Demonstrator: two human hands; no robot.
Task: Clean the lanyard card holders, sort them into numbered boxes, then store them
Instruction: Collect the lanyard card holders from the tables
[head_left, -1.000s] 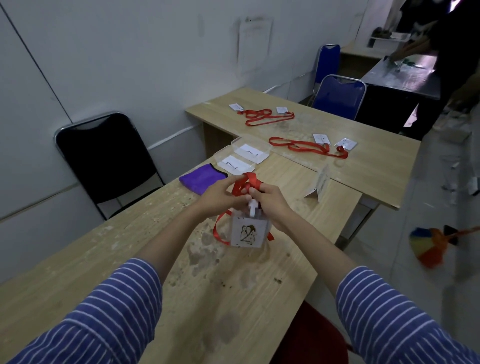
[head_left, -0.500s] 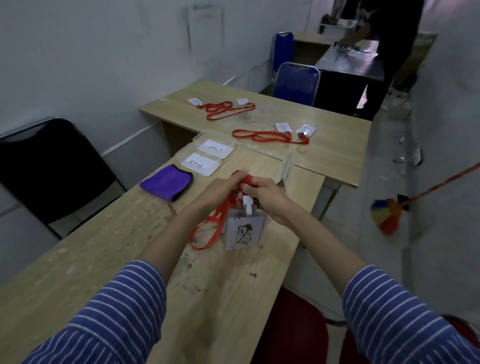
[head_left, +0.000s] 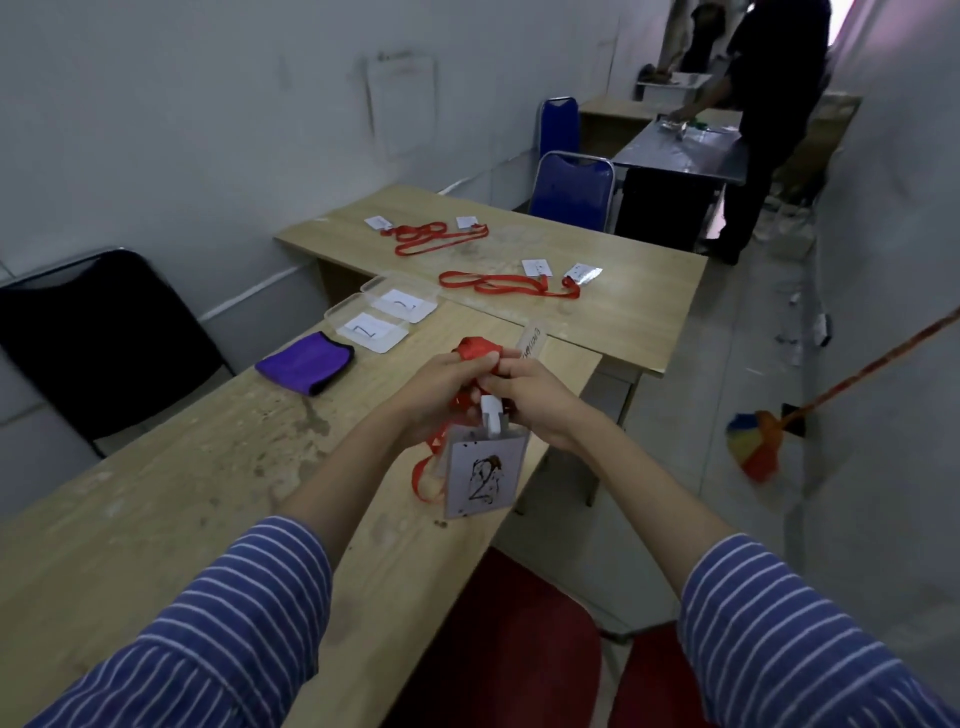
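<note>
card holder (head_left: 483, 477): stained "2", hanging upright | red lanyard (head_left: 475, 352): bunched, apparently looped

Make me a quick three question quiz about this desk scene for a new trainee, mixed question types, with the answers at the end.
1. True or false: the purple cloth is in one of the hands.
2. Multiple choice: the card holder hanging below the hands shows which smeared number? A) 1 B) 2 C) 5
3. Fill in: both the left hand and the right hand grip the bunched red ____.

Key
1. False: it lies on the near desk, beside the two clear numbered boxes.
2. B
3. lanyard
</note>
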